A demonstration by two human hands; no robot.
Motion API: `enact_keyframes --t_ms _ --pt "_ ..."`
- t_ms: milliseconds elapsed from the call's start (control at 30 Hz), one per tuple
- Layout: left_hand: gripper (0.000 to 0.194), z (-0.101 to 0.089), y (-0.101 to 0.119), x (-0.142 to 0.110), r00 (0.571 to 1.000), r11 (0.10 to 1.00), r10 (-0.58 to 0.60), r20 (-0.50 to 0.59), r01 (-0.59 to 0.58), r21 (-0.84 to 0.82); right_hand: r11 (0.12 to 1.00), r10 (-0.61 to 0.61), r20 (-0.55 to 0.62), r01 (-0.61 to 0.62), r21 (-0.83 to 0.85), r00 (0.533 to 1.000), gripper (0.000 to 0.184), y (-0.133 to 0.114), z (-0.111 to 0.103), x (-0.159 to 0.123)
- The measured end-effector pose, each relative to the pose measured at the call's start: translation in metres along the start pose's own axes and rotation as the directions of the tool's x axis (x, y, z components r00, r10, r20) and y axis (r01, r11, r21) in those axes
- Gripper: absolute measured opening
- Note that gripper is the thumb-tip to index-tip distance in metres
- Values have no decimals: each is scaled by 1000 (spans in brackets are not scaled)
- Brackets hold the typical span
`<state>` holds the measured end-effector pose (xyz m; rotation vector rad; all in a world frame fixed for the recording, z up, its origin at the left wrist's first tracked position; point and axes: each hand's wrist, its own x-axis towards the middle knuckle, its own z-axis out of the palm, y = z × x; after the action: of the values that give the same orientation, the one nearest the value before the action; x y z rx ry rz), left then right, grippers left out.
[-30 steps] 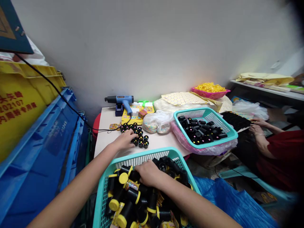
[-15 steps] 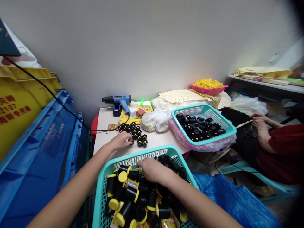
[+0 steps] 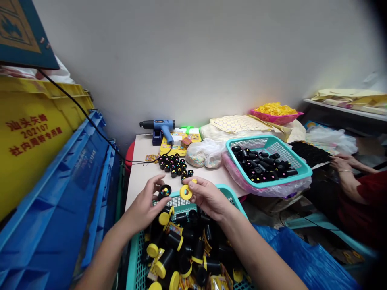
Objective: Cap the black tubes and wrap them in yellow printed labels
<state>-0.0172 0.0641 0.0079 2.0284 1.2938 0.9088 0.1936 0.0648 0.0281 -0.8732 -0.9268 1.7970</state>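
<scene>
My left hand is closed around a black tube whose open top shows small coloured beads. Between the thumb and fingers of my right hand is a yellow ring-shaped cap, a little apart from the tube. Below both hands is a turquoise basket heaped with black tubes that have yellow caps and some printed packets. Just beyond my hands, several upright bead-filled black tubes stand grouped on the white table.
A blue heat gun rests at the back of the table, its cord running left. Bags of beads lie beside a second turquoise basket of black tubes. Blue crates line the left. A co-worker's hands are at the right.
My left hand has lifted a bead-filled tube from the table group and brought it nearer. My right hand has come up out of the basket with the yellow cap. The view has shifted slightly.
</scene>
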Motion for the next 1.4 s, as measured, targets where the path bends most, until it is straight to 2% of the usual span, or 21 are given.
enact_keyframes --t_ms 100,233,500,667,767,867,933,1000,1133,1200,1300,1333,1400 --pt "39 9 10 -31 995 964 -91 30 95 -248 999 21 49 -22 24 999 35 9 14 -2" --pt "37 17 15 -52 995 918 -96 20 96 -384 996 14 69 -7 -94 998 28 19 22 -4" --pt "37 18 26 -62 1000 978 5 -29 -11 -208 988 -8 37 13 -152 999 29 31 34 -12" --pt "34 25 26 -65 981 991 72 -181 -91 -94 990 -32 51 38 -134 998 33 42 41 -17" --pt "45 28 24 -66 959 983 182 -217 -178 41 1000 -3 194 8 -22 981 37 43 42 -18" --pt "61 30 23 -67 908 932 337 -248 -286 221 997 64 376 -75 14 925 52 42 46 -19" --pt "67 31 24 -68 872 894 422 -246 -357 271 998 55 408 -67 15 911 52 43 50 -19" --pt "63 31 26 -68 863 895 432 -261 -375 243 999 -1 402 -15 37 916 48 45 54 -20" --pt "47 30 28 -69 887 938 345 -307 -325 116 994 -65 397 26 104 916 40 46 55 -23" --pt "42 27 26 -69 892 937 336 -303 -349 12 988 -6 459 -66 141 888 44 46 48 -22" --pt "45 23 21 -68 890 911 351 -291 -397 -114 961 112 564 -234 149 818 51 47 35 -20" --pt "48 23 19 -67 884 903 368 -287 -414 -118 956 123 578 -253 151 806 55 47 32 -19" --pt "53 24 14 -66 859 890 424 -287 -454 -44 965 91 585 -216 147 806 61 48 32 -18"
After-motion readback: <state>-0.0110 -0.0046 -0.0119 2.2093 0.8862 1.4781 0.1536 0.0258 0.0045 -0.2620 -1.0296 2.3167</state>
